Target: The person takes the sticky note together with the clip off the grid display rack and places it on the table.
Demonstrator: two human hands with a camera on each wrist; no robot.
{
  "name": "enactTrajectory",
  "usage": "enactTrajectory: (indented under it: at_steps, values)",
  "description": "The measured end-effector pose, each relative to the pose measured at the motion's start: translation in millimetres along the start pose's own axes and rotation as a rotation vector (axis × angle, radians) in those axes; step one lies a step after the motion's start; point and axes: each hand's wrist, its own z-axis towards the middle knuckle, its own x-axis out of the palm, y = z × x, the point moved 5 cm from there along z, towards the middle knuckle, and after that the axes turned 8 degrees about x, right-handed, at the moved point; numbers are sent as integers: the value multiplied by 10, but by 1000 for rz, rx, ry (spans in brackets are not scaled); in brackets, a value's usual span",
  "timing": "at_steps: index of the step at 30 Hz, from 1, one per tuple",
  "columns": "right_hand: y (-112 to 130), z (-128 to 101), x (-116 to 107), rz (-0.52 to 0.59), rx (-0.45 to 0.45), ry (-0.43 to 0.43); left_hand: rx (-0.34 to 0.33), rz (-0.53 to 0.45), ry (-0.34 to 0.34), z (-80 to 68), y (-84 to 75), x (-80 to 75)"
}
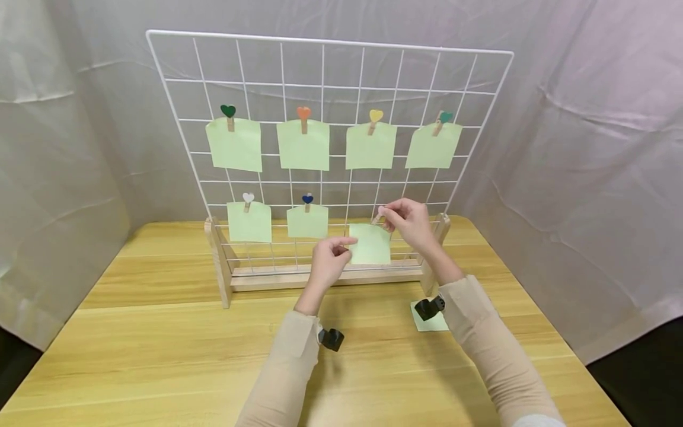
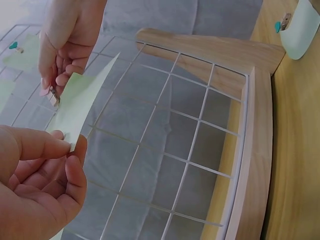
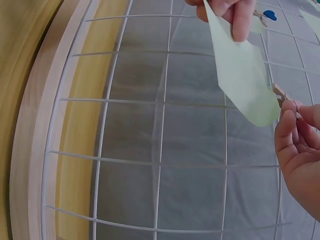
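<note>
A pale green paper note [image 1: 370, 244] stands in front of the lower part of the white wire grid [image 1: 322, 65]. My left hand [image 1: 328, 261] pinches its left edge between thumb and index finger. At the note's top edge, my right hand [image 1: 409, 226] pinches a small wooden clothespin with a pink heart [image 1: 380, 211]. In the left wrist view the clothespin's wooden end [image 2: 55, 100] is right at the paper's edge. The right wrist view shows the same clothespin [image 3: 279, 91] close to the note's corner [image 3: 265, 112], which bends slightly.
Several green notes hang on the grid by heart clothespins, including a white one [image 1: 248, 198] and a dark blue one [image 1: 308, 200]. A wooden stand [image 1: 219, 261] holds the grid upright. Another note [image 1: 434, 324] lies on the table [image 1: 176, 356] beneath my right wrist.
</note>
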Motion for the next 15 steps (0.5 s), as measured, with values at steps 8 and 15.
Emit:
enactTrajectory:
  at_steps: [8, 15]
  values:
    - [-348, 43, -48, 118, 110, 2, -23, 1, 13, -54, 52, 15]
    - [-407, -30, -65, 185, 106, 4, -28, 3, 14, -80, 88, 34]
